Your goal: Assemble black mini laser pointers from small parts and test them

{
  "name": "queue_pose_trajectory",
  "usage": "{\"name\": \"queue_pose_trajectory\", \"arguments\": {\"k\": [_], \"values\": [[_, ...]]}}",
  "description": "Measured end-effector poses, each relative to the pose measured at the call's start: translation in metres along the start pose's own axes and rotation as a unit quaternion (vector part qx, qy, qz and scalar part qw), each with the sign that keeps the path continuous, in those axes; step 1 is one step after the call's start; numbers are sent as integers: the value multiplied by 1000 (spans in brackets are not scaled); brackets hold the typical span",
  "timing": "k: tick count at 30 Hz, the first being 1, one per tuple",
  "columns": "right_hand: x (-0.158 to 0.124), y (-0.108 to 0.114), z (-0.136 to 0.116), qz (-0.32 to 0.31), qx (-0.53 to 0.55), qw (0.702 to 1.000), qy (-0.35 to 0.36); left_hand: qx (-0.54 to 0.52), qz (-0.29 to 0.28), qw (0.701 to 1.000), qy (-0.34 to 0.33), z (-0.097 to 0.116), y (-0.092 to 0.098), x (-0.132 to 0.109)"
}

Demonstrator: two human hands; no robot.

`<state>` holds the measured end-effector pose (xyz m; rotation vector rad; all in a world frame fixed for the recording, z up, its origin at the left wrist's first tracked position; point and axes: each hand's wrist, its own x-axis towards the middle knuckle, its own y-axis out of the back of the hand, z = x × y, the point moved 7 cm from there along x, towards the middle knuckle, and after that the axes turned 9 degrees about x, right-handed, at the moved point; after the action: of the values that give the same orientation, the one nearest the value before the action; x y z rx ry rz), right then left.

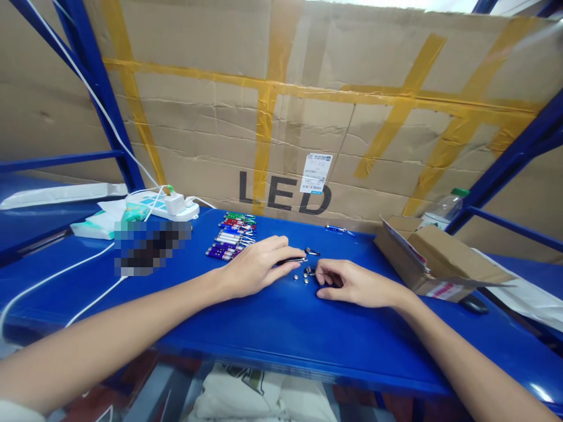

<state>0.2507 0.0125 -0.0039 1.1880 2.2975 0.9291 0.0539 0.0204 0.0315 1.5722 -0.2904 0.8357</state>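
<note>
My left hand (259, 264) pinches a slim black metal tube (290, 260), which looks like the body of a small keychain flashlight. Close to its open end lies a black end piece with a metal clip (312, 251). My right hand (347, 281) rests on the table with its fingers curled inward. At those fingertips is another small dark piece with a silver part (309, 271); whether they grip it is hidden. Small silver button cells (296, 277) lie between my hands. Beyond my left hand is a row of green, red, blue, silver and purple keychain flashlights (226, 238).
A blue keychain flashlight (338, 230) lies near the cardboard wall (211, 129). An open cardboard box (422, 264) stands at right, before a plastic bottle (448, 208). A white power strip (176, 205), tissue pack (92, 228), cables and a blurred dark object occupy the left.
</note>
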Motion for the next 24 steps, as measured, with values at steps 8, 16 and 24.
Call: {"name": "queue_pose_trajectory", "arguments": {"k": [8,16,24], "values": [[-3,-1,7,-63,60,996,-20,-6,14,1000,12,3,3,2],[-6,-3,7,-93,82,992,-5,-17,-5,999,33,1,0,2],[-6,4,-2,-24,52,998,20,-19,-19,999,28,0,-3,1]]}}
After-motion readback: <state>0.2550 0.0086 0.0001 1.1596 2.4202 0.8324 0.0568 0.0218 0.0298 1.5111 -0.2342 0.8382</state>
